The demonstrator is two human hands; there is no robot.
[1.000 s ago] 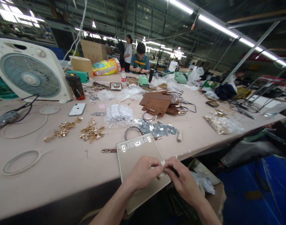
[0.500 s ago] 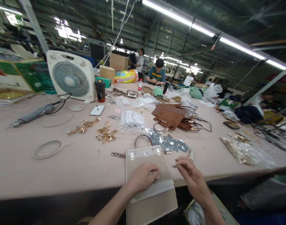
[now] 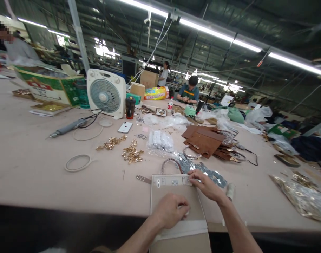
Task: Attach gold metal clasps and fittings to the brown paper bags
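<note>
Head view: the table (image 3: 39, 172) spreads beyond our left hand (image 3: 172, 209) and right hand (image 3: 206, 185). Well past our right hand lies a stack of brown bags (image 3: 202, 142). The pale, flat bag (image 3: 190, 196) is directly below both our hands, a white band (image 3: 188, 228) crossing it on the near side of our left hand. Just beyond our right hand, grey plates (image 3: 215, 177) lie in a loose heap; gold fittings (image 3: 132, 154) lie farther out, left of our grip. Along the bag's top edge, left of our right fingertips, a slotted plate (image 3: 158, 183) and a middle plate (image 3: 174, 182) are in place, so we judge this edge mostly fitted. Those fingertips bunch narrowly at its right corner, hiding that spot; we cannot tell whether they hold anything or what remains there. Our left fingers curl closed, apparently around a small white piece (image 3: 187, 212).
</note>
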